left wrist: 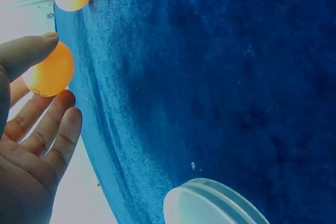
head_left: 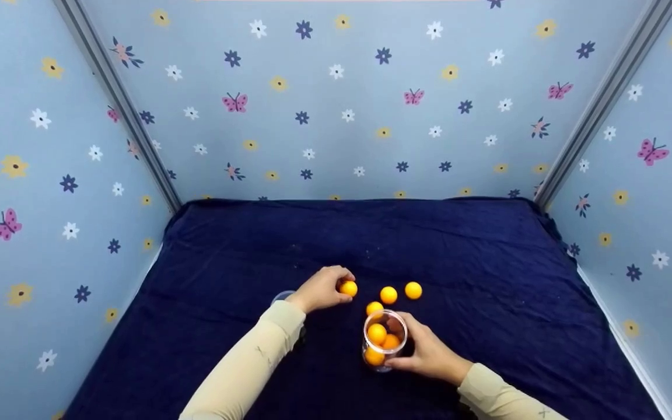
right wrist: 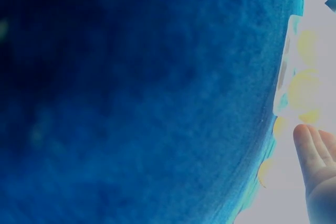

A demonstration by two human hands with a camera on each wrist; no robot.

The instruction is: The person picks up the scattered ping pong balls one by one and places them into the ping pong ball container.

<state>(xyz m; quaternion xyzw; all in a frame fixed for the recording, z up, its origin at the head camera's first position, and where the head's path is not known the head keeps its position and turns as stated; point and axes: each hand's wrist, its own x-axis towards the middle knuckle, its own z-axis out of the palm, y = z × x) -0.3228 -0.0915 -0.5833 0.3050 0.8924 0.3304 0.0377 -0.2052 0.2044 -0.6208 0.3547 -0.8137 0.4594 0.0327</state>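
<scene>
My left hand [head_left: 325,289] pinches an orange ping-pong ball [head_left: 348,288] between thumb and fingers, above the dark blue cloth. In the left wrist view the same ball [left wrist: 51,70] sits under the thumb, with the other fingers spread below. A clear plastic jar [head_left: 385,368] stands in the grip of my right hand [head_left: 429,350], its round mouth facing up. Several orange balls [head_left: 377,333] lie inside it. The right wrist view is washed out; the jar [right wrist: 283,72] and the fingers [right wrist: 315,156] show faintly at its right edge.
Just beyond the jar lie three loose balls, one ball [head_left: 374,308] near its rim and a farther ball [head_left: 413,290] to the right. A translucent round lid [left wrist: 210,205] rests on the cloth [head_left: 487,280], partly behind my left wrist. Flower-patterned walls [head_left: 336,105] enclose three sides.
</scene>
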